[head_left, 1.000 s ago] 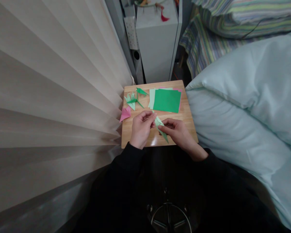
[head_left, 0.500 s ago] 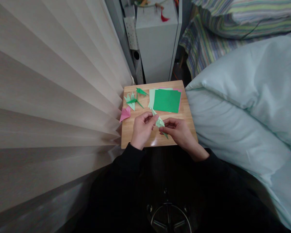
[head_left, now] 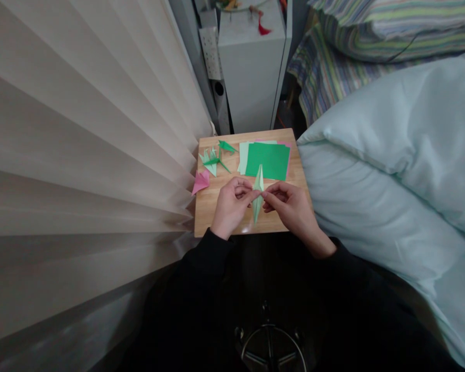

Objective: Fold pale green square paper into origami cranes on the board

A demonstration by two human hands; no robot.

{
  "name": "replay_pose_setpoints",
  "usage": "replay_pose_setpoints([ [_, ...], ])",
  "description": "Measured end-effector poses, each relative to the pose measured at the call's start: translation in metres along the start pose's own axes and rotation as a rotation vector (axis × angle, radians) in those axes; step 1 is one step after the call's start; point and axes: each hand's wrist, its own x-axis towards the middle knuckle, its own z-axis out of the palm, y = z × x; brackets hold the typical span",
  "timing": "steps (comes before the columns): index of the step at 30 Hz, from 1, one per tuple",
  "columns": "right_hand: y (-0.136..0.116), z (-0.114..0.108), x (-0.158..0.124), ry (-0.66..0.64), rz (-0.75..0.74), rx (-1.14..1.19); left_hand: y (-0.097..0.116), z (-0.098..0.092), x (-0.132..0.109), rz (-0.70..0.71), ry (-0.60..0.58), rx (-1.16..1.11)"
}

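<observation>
A narrow, pale green folded paper (head_left: 258,181) stands lengthwise between my hands, its pointed ends toward and away from me. My left hand (head_left: 234,202) pinches it at the middle from the left, thumb in front. From the right, my right hand (head_left: 289,205) pinches the same middle part, thumb and fingers closed. The two thumb tips nearly meet on the paper. Beyond it lies a stack of paper sheets (head_left: 269,160), dark green on top, with pale green and pink edges showing. Folded green paper pieces (head_left: 211,160) and a pink folded paper (head_left: 201,181) lie at the left.
The small wooden table (head_left: 209,217) carries all the paper. A pleated curtain (head_left: 101,155) hangs close along its left side. A pale blue quilt (head_left: 364,170) bulges against its right edge. Behind stands a white cabinet (head_left: 251,82).
The pale green folded paper has turned from a slant to nearly straight away from me. My right hand has shifted its pinch from the near end up to the middle.
</observation>
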Motion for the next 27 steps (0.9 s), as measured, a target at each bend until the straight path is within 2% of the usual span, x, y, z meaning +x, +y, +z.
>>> replay_pose_setpoints([
  [4, 0.0016, 0.0020, 0.0000, 0.061, -0.023, -0.001, 0.0027, 0.0034, -0.0006, -0.004, -0.012, 0.006],
  [12, 0.0000, 0.0018, -0.0004, 0.053, -0.044, -0.056, 0.0017, 0.0026, 0.0007, 0.046, 0.028, 0.043],
  [20, 0.0013, 0.0033, -0.0020, -0.001, 0.020, 0.050, 0.0017, 0.0032, 0.0011, 0.064, 0.035, 0.041],
  [27, 0.0033, 0.0042, -0.0013, 0.064, 0.051, 0.115, -0.0011, 0.0031, 0.0006, 0.075, 0.055, 0.113],
])
